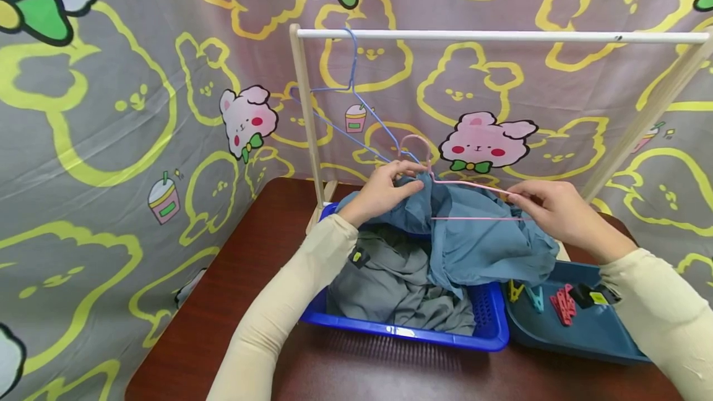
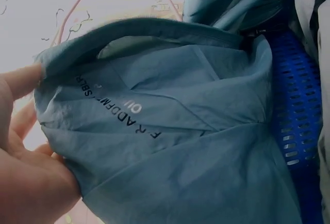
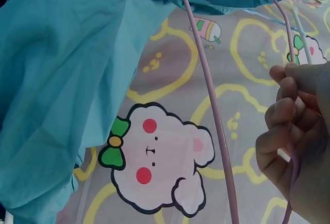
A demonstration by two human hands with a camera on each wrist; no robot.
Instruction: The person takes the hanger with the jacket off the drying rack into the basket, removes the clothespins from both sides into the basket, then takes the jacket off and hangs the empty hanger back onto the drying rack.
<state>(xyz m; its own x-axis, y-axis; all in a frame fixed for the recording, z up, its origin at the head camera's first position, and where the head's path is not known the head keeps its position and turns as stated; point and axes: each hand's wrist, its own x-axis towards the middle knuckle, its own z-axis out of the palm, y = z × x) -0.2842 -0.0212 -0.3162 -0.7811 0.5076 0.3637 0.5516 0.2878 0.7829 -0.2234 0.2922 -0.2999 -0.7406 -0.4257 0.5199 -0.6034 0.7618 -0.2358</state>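
Note:
A thin blue garment (image 1: 479,240) hangs between both hands over the basket; dark and white lettering is printed near its neck opening (image 2: 134,33). My left hand (image 1: 384,187) pinches the garment's cloth by the neck, close to the hook of a pink hanger (image 1: 468,183). Farther right, my right hand (image 1: 548,203) grips the sloping arm of that hanger, its fingers curled round the thin bar (image 3: 290,43). The left part of the hanger goes into the garment, where cloth hides it. Its lower bar (image 1: 473,219) crosses in front of the blue cloth.
A blue plastic basket (image 1: 401,334) holds grey-green cloth (image 1: 390,277). At its right, a dark tray (image 1: 601,339) contains red clothespins (image 1: 564,305) and a few other clips. Behind stands a rack with a white rail (image 1: 473,35); a blue hanger (image 1: 353,67) hangs at its left end.

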